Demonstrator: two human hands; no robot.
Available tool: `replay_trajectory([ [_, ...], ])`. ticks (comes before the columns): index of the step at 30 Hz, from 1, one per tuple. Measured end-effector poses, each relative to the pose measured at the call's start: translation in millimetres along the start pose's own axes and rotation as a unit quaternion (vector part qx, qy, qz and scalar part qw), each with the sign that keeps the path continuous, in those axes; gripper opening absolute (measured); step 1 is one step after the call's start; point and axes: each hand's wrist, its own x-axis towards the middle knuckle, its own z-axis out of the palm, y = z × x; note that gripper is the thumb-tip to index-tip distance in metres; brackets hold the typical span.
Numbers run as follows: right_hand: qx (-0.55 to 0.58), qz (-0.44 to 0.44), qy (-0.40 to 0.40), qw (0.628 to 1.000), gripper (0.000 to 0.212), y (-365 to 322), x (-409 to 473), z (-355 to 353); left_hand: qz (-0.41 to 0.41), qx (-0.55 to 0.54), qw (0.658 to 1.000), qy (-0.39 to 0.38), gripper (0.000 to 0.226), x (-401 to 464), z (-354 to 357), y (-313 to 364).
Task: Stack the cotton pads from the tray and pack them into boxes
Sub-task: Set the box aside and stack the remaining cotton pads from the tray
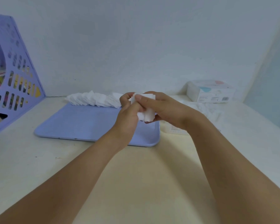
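Observation:
A lavender tray (81, 122) lies on the table. Along its far rim spreads a loose row of white cotton pads (94, 100). Above the tray's right end, both hands hold a small stack of cotton pads (146, 113). My right hand (162, 109) grips the stack from the right, thumb on top. My left hand (129, 115) pinches the stack's left side with curled fingers. A white cotton pad box (210, 92) with pale blue and pink marks stands at the back right. Another white package (173, 129) lies partly hidden under my right wrist.
A purple perforated file holder (11, 78) with papers inside stands at the far left. The cream table (136, 167) stretches toward me beneath my forearms. A white wall closes the back, and a pale panel rises at the right edge.

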Motion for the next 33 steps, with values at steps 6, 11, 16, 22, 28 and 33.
replay_trajectory([
  [6,-0.036,0.013,-0.008,0.999,0.05,-7.2,-13.8,-27.9,-0.009,-0.044,0.998,-0.038,0.056,8.1,34.7,13.9],
  [11,-0.042,0.015,0.126,0.991,0.037,6.0,-42.8,-76.6,-0.03,-0.012,0.997,-0.073,0.054,18.5,63.1,26.6],
  [16,-0.008,0.093,0.201,0.975,0.028,16.5,-70.1,-103.6,0.023,0.086,0.988,-0.127,0.04,21.1,87.0,13.7],
  [22,-0.07,0.296,0.268,0.914,0.024,20.9,-76.1,-134.1,0.229,0.489,0.837,-0.094,0.034,13.5,74.9,-20.0],
  [28,-0.231,0.318,0.223,0.892,0.037,17.7,-63.3,-128.2,0.259,0.537,0.794,-0.12,0.037,13.6,69.6,-39.9],
  [33,-0.046,0.236,0.389,0.889,0.03,0.2,-76.0,-175.4,0.273,0.538,0.791,-0.103,0.042,11.7,67.2,-41.0],
])
